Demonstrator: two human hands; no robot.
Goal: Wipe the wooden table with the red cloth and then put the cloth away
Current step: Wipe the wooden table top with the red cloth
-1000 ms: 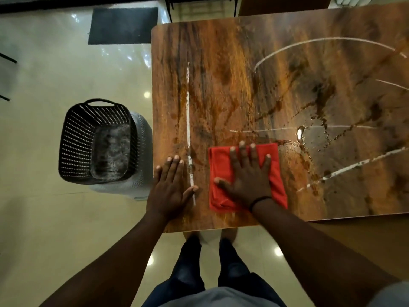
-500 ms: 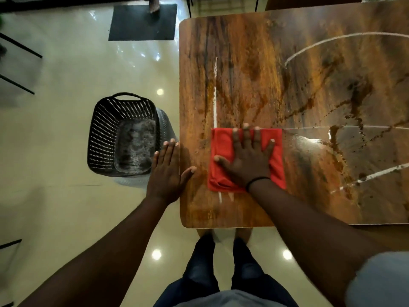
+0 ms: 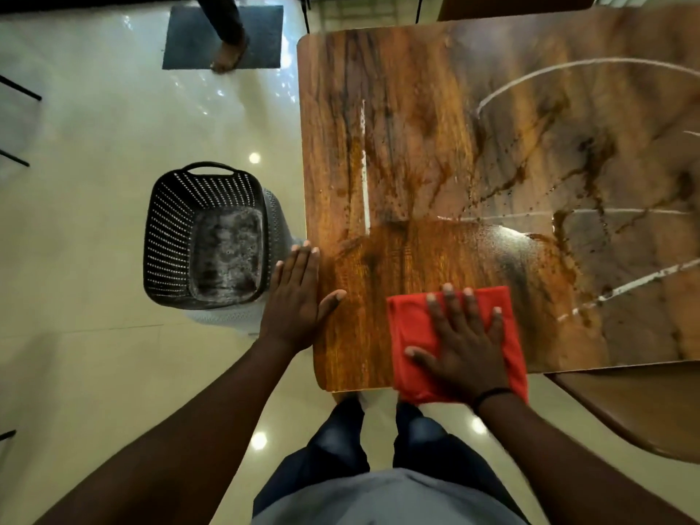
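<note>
The wooden table [image 3: 435, 119] fills the upper right, streaked with brown stains and white lines. A folded red cloth [image 3: 411, 335] lies at the table's near edge, its lower part hanging over that edge. My right hand [image 3: 464, 342] presses flat on the cloth with fingers spread. My left hand [image 3: 297, 301] rests flat on the table's near left edge, fingers straight, thumb out over the wood. A wiped, cleaner patch shows between the two hands.
A dark perforated basket [image 3: 206, 236] stands on the pale tiled floor left of the table. A grey mat [image 3: 189, 36] lies at the far side, with another person's foot [image 3: 227, 54] on it. A brown chair seat [image 3: 636, 411] is at the near right.
My right hand has dragged the cloth toward me and to the right, down to the table's near edge, leaving a wiped patch. My left hand stays at the table's left edge.
</note>
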